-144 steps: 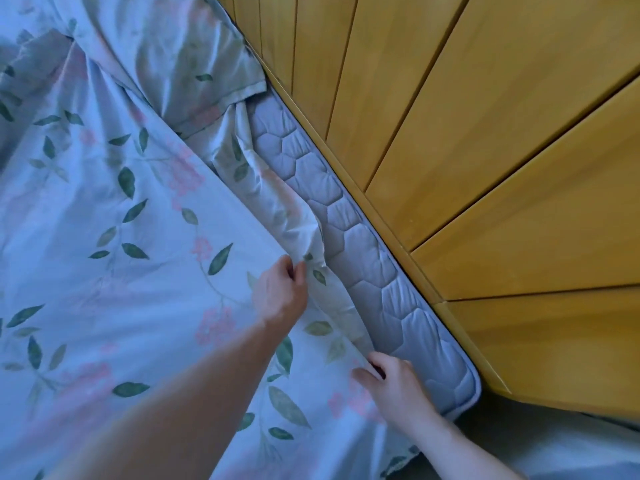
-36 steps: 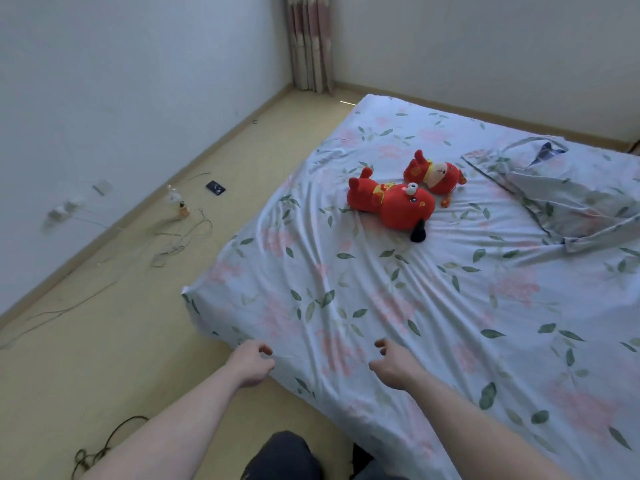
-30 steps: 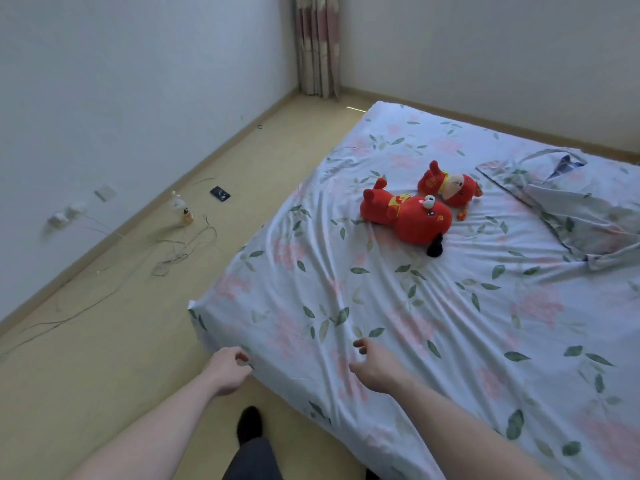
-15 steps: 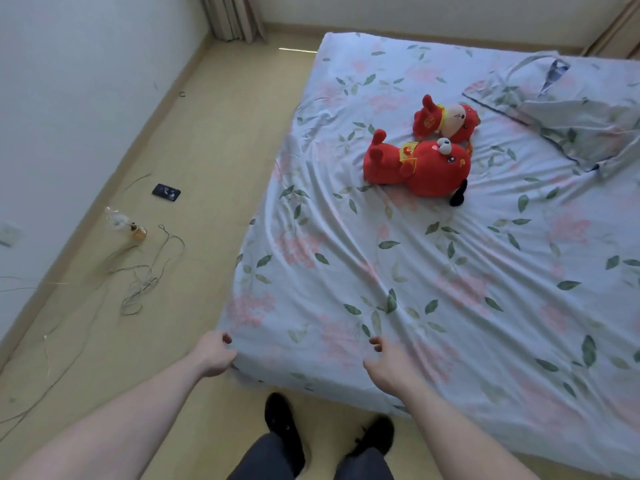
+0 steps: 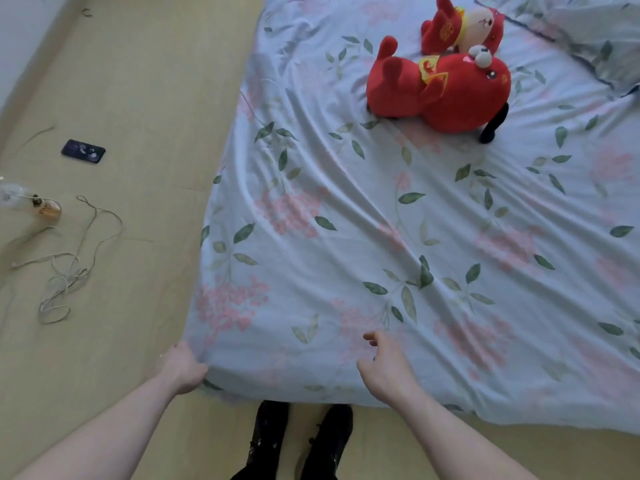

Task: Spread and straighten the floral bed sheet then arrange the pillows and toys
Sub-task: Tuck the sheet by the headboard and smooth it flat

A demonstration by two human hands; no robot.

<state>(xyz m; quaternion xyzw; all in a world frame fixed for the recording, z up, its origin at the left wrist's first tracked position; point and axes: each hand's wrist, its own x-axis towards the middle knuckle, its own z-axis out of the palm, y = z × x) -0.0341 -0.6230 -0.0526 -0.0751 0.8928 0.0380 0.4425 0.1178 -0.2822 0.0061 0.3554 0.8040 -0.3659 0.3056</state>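
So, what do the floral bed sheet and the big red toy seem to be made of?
The pale blue floral bed sheet looks like thin woven fabric, perhaps cotton: matte, with soft creases running across it. The large red plush toy looks like stuffed short-pile plush: fuzzy, rounded, matte surface, with yellow fabric trim.

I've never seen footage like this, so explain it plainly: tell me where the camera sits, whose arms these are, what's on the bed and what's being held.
There is no machine: a person wears a camera on the head, looking down at their own arms. The left hand has a grip on the near corner of the floral sheet. The right hand hovers just above the sheet, fingers loosely curled, holding nothing. Two red plush toys and a pillow lie on the bed. A phone and cables are on the floor.
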